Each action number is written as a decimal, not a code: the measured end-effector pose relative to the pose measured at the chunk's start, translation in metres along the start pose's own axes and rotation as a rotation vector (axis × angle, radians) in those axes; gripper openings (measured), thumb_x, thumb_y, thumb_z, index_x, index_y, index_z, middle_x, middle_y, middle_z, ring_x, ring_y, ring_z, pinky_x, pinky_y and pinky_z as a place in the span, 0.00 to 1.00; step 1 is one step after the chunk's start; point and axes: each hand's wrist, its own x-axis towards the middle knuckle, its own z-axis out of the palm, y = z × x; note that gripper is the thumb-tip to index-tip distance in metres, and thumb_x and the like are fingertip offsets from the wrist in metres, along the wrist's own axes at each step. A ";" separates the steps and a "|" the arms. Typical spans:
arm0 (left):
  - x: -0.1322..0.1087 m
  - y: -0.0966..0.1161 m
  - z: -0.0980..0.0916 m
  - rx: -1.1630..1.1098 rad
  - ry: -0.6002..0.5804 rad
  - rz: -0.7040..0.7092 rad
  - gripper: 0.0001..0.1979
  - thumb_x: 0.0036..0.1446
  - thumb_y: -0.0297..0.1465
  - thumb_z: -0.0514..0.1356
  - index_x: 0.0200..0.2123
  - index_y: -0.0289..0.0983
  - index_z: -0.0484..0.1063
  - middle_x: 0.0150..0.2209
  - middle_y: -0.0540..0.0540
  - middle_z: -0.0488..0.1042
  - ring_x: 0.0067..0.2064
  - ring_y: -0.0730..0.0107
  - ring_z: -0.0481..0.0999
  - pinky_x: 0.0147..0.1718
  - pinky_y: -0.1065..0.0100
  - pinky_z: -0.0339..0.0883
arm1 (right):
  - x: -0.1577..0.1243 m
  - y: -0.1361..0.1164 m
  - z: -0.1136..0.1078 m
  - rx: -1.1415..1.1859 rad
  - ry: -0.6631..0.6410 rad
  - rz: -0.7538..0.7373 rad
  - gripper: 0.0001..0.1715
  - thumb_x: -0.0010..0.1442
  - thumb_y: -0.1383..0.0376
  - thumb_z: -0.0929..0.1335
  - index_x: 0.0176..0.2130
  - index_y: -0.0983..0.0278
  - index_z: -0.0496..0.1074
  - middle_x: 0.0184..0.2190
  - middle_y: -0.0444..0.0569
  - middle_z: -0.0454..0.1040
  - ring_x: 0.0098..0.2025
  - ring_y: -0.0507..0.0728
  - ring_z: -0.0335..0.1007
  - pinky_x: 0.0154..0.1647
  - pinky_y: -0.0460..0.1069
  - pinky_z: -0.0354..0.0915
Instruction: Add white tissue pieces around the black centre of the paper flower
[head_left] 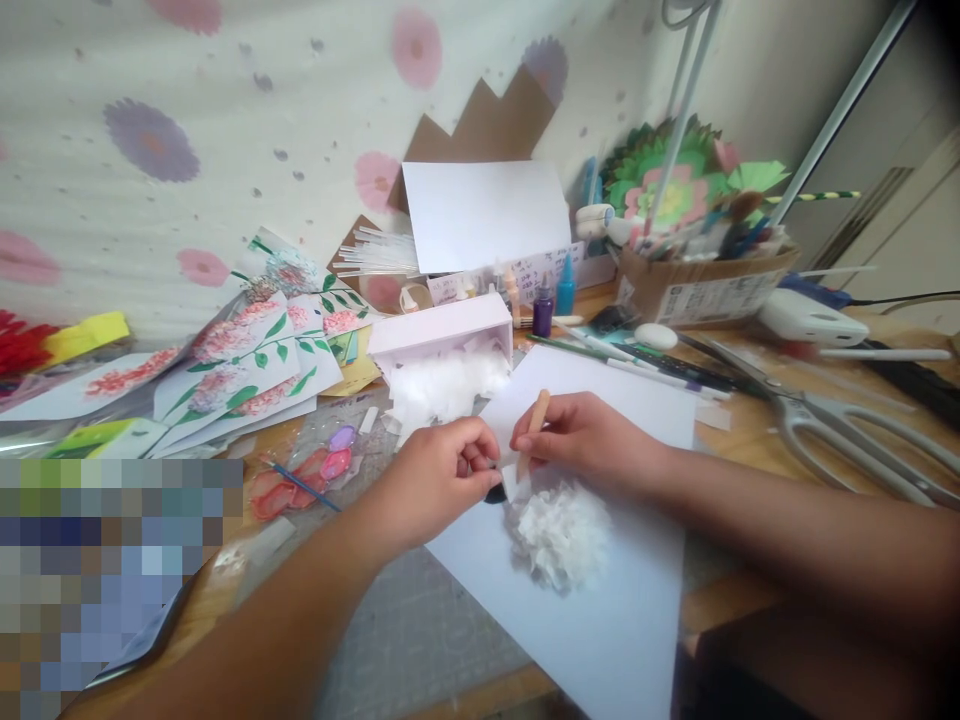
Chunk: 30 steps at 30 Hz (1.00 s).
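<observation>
My right hand (pixel 589 440) is closed around a flat wooden stick (pixel 541 408), which stands tilted, its lower end near a small white paper piece (pixel 514 482). Close by on the left, my left hand (pixel 439 475) is pinched, fingertips together; what it holds is too small to make out. A small black round thing (pixel 495 494) shows under the left fingertips. Below the right hand, a ruffled white paper flower (pixel 561 538) lies on a white sheet (pixel 637 620). Behind the left hand, loose white tissue pieces (pixel 442 385) spill from a white box (pixel 442 328).
Painted flower cards (pixel 240 360) lie at left. Large scissors (pixel 817 410) and pens (pixel 637 365) are at right, before a cardboard box (pixel 705 285) of tools. A purple bottle (pixel 542 312) and a blue bottle (pixel 565 285) stand behind. A thin blue brush (pixel 304 485) lies left.
</observation>
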 end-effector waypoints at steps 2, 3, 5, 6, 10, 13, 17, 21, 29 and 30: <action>0.000 0.001 0.001 0.111 0.007 0.030 0.01 0.50 0.29 0.57 0.28 0.39 0.67 0.25 0.54 0.68 0.28 0.75 0.67 0.25 0.73 0.59 | 0.000 0.004 0.000 -0.048 -0.019 -0.051 0.15 0.51 0.58 0.70 0.27 0.69 0.70 0.25 0.48 0.72 0.28 0.51 0.67 0.30 0.45 0.63; 0.001 0.001 0.001 0.153 0.010 0.052 0.01 0.50 0.29 0.56 0.28 0.39 0.68 0.26 0.54 0.68 0.28 0.75 0.67 0.26 0.73 0.59 | 0.000 0.006 -0.001 -0.063 -0.023 -0.076 0.15 0.51 0.58 0.70 0.27 0.69 0.69 0.27 0.48 0.72 0.29 0.51 0.67 0.30 0.45 0.63; 0.002 -0.001 0.001 0.223 0.030 0.103 0.02 0.49 0.28 0.57 0.28 0.40 0.69 0.28 0.53 0.69 0.31 0.74 0.68 0.29 0.72 0.60 | 0.001 0.009 -0.001 -0.075 -0.022 -0.117 0.16 0.52 0.57 0.69 0.25 0.68 0.68 0.28 0.49 0.72 0.30 0.52 0.66 0.31 0.46 0.63; 0.003 -0.002 0.002 0.254 0.044 0.130 0.03 0.49 0.28 0.57 0.29 0.40 0.69 0.30 0.53 0.69 0.32 0.73 0.68 0.31 0.71 0.60 | 0.002 0.010 -0.001 -0.077 -0.021 -0.133 0.16 0.52 0.57 0.69 0.25 0.68 0.68 0.29 0.49 0.72 0.30 0.52 0.66 0.31 0.46 0.63; 0.005 -0.008 0.004 0.340 0.073 0.195 0.05 0.48 0.27 0.57 0.30 0.41 0.70 0.32 0.51 0.68 0.35 0.71 0.68 0.33 0.70 0.60 | 0.003 0.012 -0.001 -0.115 -0.004 -0.173 0.16 0.52 0.57 0.69 0.25 0.68 0.68 0.30 0.48 0.71 0.31 0.52 0.66 0.32 0.46 0.63; 0.005 -0.010 0.005 0.341 0.081 0.199 0.05 0.48 0.27 0.57 0.30 0.41 0.70 0.31 0.52 0.67 0.35 0.71 0.68 0.33 0.70 0.60 | 0.003 0.015 -0.002 -0.157 0.003 -0.214 0.15 0.53 0.58 0.68 0.25 0.67 0.68 0.30 0.48 0.71 0.32 0.52 0.67 0.33 0.47 0.63; 0.005 -0.010 0.005 0.335 0.084 0.191 0.04 0.48 0.27 0.57 0.29 0.41 0.70 0.31 0.52 0.67 0.35 0.71 0.68 0.33 0.70 0.60 | 0.003 0.019 -0.003 -0.220 -0.004 -0.341 0.12 0.55 0.62 0.68 0.25 0.67 0.69 0.31 0.48 0.70 0.32 0.52 0.67 0.35 0.47 0.63; 0.007 -0.011 0.005 0.343 0.083 0.193 0.03 0.49 0.28 0.57 0.30 0.41 0.70 0.30 0.52 0.67 0.34 0.71 0.68 0.33 0.70 0.60 | 0.005 0.021 -0.002 -0.259 -0.022 -0.431 0.09 0.55 0.66 0.68 0.25 0.67 0.70 0.30 0.47 0.70 0.32 0.51 0.67 0.35 0.46 0.63; 0.008 -0.012 0.003 0.284 0.081 0.154 0.03 0.50 0.30 0.57 0.30 0.41 0.70 0.32 0.52 0.68 0.34 0.72 0.68 0.32 0.70 0.61 | 0.006 0.019 -0.002 -0.259 0.000 -0.389 0.09 0.53 0.65 0.68 0.25 0.68 0.70 0.29 0.48 0.70 0.31 0.51 0.67 0.34 0.46 0.63; 0.008 -0.013 0.002 0.258 0.082 0.144 0.03 0.50 0.30 0.56 0.29 0.41 0.70 0.32 0.52 0.68 0.33 0.73 0.69 0.32 0.71 0.61 | 0.006 0.018 -0.003 -0.200 0.010 -0.344 0.10 0.53 0.65 0.68 0.24 0.68 0.69 0.30 0.48 0.70 0.31 0.51 0.67 0.34 0.46 0.63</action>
